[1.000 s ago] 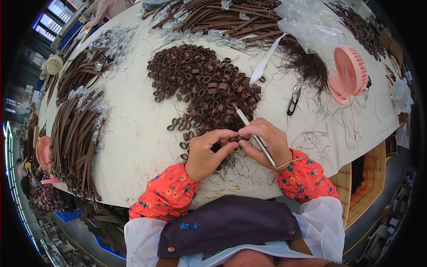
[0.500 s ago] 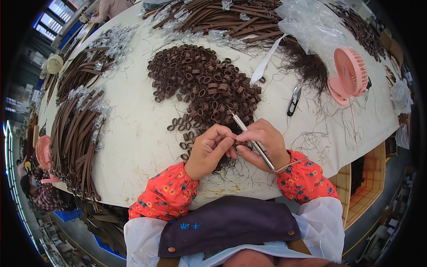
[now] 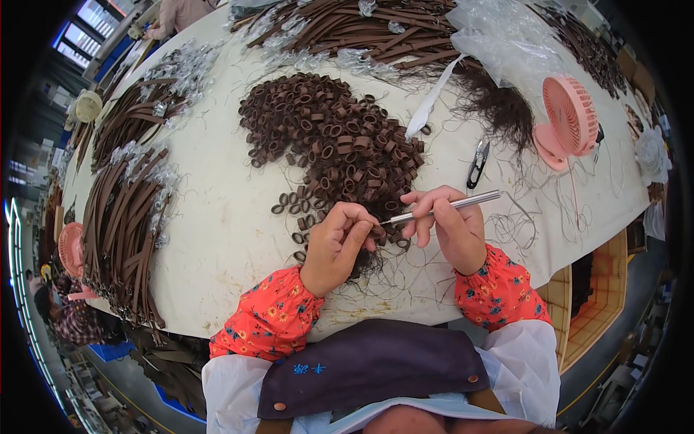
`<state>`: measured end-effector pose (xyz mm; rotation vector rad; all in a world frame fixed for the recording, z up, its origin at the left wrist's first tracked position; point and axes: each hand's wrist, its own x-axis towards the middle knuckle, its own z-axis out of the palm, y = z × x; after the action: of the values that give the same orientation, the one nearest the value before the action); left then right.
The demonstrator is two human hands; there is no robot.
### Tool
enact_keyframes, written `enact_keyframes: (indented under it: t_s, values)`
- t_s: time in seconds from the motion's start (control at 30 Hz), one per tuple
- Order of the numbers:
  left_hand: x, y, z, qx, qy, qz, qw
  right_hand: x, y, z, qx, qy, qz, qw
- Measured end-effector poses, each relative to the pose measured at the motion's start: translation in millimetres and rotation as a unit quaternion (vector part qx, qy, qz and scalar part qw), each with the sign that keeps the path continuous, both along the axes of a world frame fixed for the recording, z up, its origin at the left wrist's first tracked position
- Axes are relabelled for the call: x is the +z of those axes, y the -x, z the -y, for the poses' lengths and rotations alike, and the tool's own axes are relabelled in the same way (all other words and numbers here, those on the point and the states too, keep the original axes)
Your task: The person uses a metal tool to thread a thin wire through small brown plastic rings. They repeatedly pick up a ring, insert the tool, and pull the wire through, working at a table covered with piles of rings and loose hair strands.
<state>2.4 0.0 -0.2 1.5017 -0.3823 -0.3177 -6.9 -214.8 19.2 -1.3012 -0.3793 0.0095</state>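
My left hand is closed in a pinch at the near edge of a heap of small brown strap loops. A brown loop seems to be held between its fingertips, mostly hidden by them. In my right hand lies a slim silver pen-like tool, held like a pencil and almost level. Its thin tip points left and meets, or nearly meets, the left fingertips. A thin grey cord or wire trails from its other end. Dark loose threads lie on the table under both hands.
Black-handled thread snips lie right of the heap, near a pink fan. Bundles of brown straps line the left side, with more straps and clear plastic at the back. A yellowish crate stands beside the table at right.
My right hand has drawn away from the left and turned the silver tool from steep to nearly level, its tip now at the left fingertips. My left hand has barely moved.
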Motion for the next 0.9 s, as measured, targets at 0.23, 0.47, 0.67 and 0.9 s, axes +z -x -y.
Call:
enact_keyframes:
  t_s: [0.23, 0.47, 0.67, 0.9]
  values:
    - [1.0, -0.2, -0.4, -0.003, 0.002, 0.002, 1.0, -3.1, 0.7, 0.0, 0.026, -0.007, -0.013, 1.0]
    - [-0.2, 0.3, -1.4, 0.002, -0.014, 0.0, 1.0, -1.9, 0.7, -0.2, 0.035, -0.001, -0.016, 0.999]
    - [-0.9, 0.0, -1.1, 0.002, -0.008, -0.001, 1.0, 0.1, 1.8, -4.8, 0.006, 0.011, -0.026, 1.0]
    - [-6.8, 2.0, 3.7, 0.027, 0.007, 0.031, 0.999, 1.0, 8.6, -8.3, -0.055, 0.163, 0.02, 0.985]
